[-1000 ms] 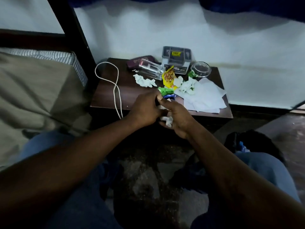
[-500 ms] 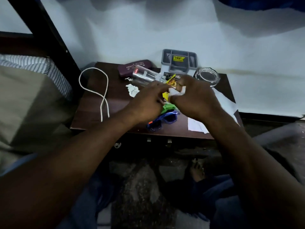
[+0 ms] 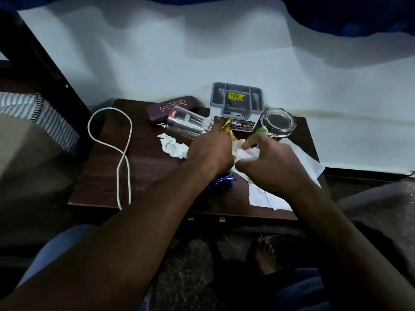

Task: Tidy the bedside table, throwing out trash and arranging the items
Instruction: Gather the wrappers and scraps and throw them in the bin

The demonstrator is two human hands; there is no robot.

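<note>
- While a white cord (image 3: 107, 151) loops on the left of the bedside table (image 3: 146, 176), a crumpled tissue (image 3: 174, 145) lies just left of the hands.
- Left hand (image 3: 211, 151) curls its fingers round a yellow wrapper (image 3: 228, 129) mid-table.
- Right hand (image 3: 269, 167) pinches white crumpled paper (image 3: 246, 153), above flat paper sheets (image 3: 265, 196).

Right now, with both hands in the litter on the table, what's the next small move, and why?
Probably gather this handful and lift it away as trash. The right hand pinches crumpled white paper; the left hand lies over a yellow wrapper, grip hidden. A crumpled tissue lies loose on the table for later.
</note>
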